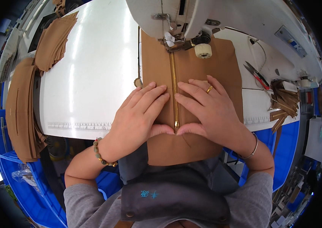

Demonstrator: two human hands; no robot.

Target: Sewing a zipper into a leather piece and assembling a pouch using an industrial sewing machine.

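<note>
Along both sides of the gold zipper (174,74), my left hand (135,116) and right hand (214,114) lie flat, fingers a little apart and gripping nothing; the thumb tips come close together on the near side of the slider (176,124). Zipper and brown panel (199,68) lie on the white table (96,72), far part under the sewing machine (146,19), near part past the table edge. Step in hand, as I judge it: holding the work smooth and straight for stitching. Next move calls for even pressure and a straight feed to the far side. Noted farther out: scissors (258,76) and brown strips (285,102) at right, stacked brown pieces (19,110) at left
</note>
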